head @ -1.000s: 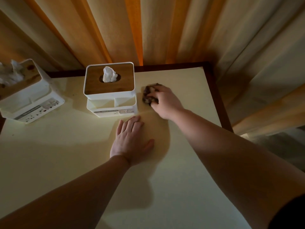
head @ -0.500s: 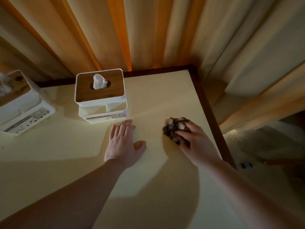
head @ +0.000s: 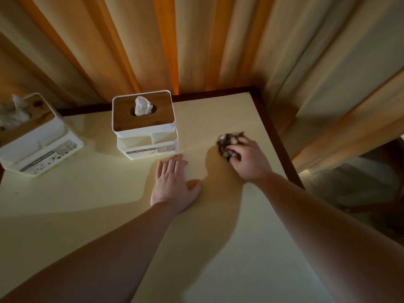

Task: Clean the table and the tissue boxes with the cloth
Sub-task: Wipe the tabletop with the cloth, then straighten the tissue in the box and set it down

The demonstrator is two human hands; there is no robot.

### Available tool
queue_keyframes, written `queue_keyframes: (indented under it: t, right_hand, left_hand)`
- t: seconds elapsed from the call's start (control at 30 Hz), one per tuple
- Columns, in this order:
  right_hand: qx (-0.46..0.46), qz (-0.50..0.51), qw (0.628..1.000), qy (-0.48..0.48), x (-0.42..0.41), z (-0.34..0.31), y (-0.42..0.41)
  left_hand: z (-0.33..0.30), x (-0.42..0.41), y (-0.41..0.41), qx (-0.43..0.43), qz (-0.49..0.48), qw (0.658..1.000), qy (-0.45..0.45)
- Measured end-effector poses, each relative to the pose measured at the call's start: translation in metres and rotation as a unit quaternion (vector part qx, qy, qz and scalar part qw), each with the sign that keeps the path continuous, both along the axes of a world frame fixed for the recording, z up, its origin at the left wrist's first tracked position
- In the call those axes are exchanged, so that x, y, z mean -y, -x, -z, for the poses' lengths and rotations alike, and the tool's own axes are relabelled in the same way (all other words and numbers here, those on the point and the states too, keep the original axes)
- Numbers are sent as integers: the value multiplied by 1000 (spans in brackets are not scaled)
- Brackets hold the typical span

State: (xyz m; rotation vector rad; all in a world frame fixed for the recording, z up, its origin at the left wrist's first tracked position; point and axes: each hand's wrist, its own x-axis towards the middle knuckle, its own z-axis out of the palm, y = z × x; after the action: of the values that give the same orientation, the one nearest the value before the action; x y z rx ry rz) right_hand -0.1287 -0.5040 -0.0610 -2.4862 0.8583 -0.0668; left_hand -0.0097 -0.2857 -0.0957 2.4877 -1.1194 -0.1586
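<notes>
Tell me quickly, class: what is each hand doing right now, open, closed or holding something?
Left hand: open, lying flat on the table.
Right hand: closed around the crumpled dark cloth, which lies on the table.

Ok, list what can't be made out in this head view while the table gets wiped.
- Cloth: pattern unclear, bunched under the right hand in dim light.
- Left tissue box: cut off by the frame's left edge, its label too blurred to read.
- Middle tissue box: small label print too tiny beyond "TISSUE HOLDER".
- Table under the left hand and both forearms: hidden, cleanliness unknown.
</notes>
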Motion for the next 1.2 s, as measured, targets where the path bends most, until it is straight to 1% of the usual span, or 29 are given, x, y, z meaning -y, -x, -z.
queue_keyframes:
  t: [0.07, 0.17, 0.27, 0.37, 0.47, 0.5, 0.57, 0.63, 0.7, 0.77, 0.83, 0.9, 0.97, 1.03, 1.1, 1.2]
  right_hand:
    - [-13, -26, 999, -24, -26, -5, 9]
    - [-9, -34, 998, -53, -62, -10, 30]
    - [-24, -46, 998, -36, -89, -12, 49]
    - [-50, -57, 996, -35, -104, -18, 62]
    - [-63, -52, 997, -13, -111, -28, 60]
    - [-52, -33, 998, 3, -112, -32, 55]
    - [-1, 7, 1000, 23, -114, -42, 37]
    - [44, 15, 999, 22, -116, -50, 10]
    - [58, 10, 998, 7, -117, -56, -23]
    - [55, 7, 998, 1, -119, -63, -55]
    - [41, 4, 999, -14, -119, -68, -83]
    - [29, -6, 999, -34, -116, -69, -105]
    - [18, -12, 999, -48, -112, -64, -121]
    - [11, -10, 998, -60, -109, -58, -129]
    - [19, -1, 996, -88, -107, -53, -132]
    - [68, 8, 990, -120, -104, -47, -133]
  left_hand:
    - [-3, -3, 1, -42, -4, 999, 25]
    - [-11, -9, 1, -103, -1, 994, 48]
    - [-22, -17, -2, -146, 6, 988, 47]
    - [-28, -32, -7, -155, 10, 987, 36]
    - [-28, -51, -14, -144, -10, 987, 68]
    - [-28, -56, -18, -135, -26, 987, 84]
    - [-33, -66, -27, -119, -79, 984, 111]
    - [-42, -74, -38, -130, -150, 970, 138]
    - [-52, -79, -50, -151, -216, 951, 161]
    - [-59, -82, -64, -169, -248, 938, 175]
    - [-63, -83, -80, -188, -248, 934, 174]
    - [-66, -81, -97, -205, -235, 939, 149]
    - [-70, -76, -112, -215, -208, 945, 131]
    - [-73, -70, -121, -217, -177, 951, 133]
    - [-75, -62, -127, -212, -164, 953, 139]
    - [-73, -51, -131, -211, -167, 951, 152]
